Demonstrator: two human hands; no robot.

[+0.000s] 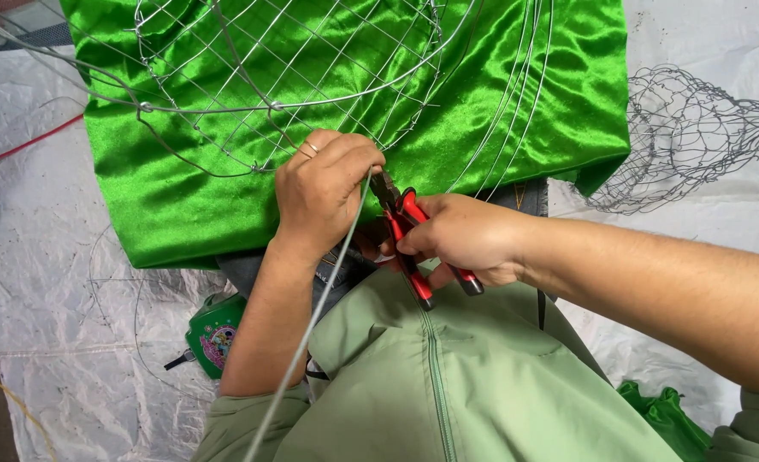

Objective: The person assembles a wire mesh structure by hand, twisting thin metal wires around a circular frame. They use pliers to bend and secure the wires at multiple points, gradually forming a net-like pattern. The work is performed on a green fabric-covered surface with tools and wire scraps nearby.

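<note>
Wire is being gripped and worked with pliers over green satin.

Head view: a long grey wire [332, 274] is being pinched in the closed left hand [324, 190], just at the edge of the wire frame [285, 77] that is lying on the green satin cloth [183, 197]. Red-handled pliers [405, 231] are being squeezed in the right hand [465, 235], fingers wrapped around both handles; the nose is being held right beside the wire, though whether the wire is actually being bitten is probably hidden by the knuckles. A clean result is being helped by keeping the wire taut and the pliers square to it. A second wire mesh form [687, 137] is resting apart on white plastic sheeting [54, 257].
</note>
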